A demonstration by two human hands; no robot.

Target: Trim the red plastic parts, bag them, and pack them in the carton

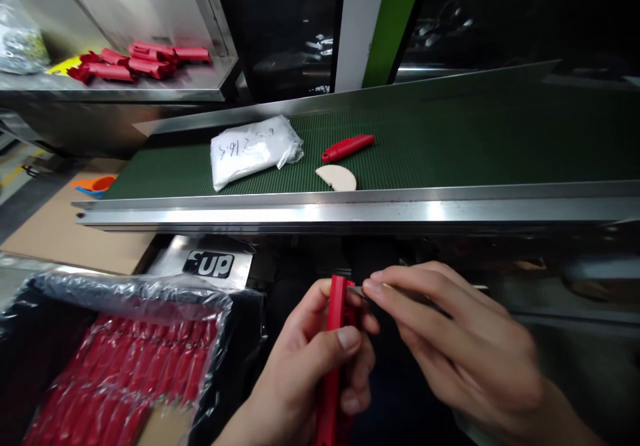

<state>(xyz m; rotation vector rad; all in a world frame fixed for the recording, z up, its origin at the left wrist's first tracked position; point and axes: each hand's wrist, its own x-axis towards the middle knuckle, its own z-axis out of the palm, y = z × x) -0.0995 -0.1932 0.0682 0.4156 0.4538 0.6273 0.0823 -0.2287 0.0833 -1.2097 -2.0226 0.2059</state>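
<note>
My left hand (313,359) is closed round a long red plastic part (336,326), held upright with the thumb pressed on its side. My right hand (450,333) is pinched on a thin metal blade-like tool (357,291), its tip touching or very near the red part's upper end. Most of that tool is hidden by the fingers, so its exact kind is unclear. Beyond the hands, another red plastic part (349,147) lies on the green conveyor belt (425,139), beside a cream-coloured disc piece with a notch (339,177).
A white plastic-wrapped packet (255,149) lies on the belt, behind its metal rail (350,209). At lower left a box lined with clear plastic (165,294) holds many bagged red parts (145,359). Several red pieces (135,63) lie on a metal shelf (200,86).
</note>
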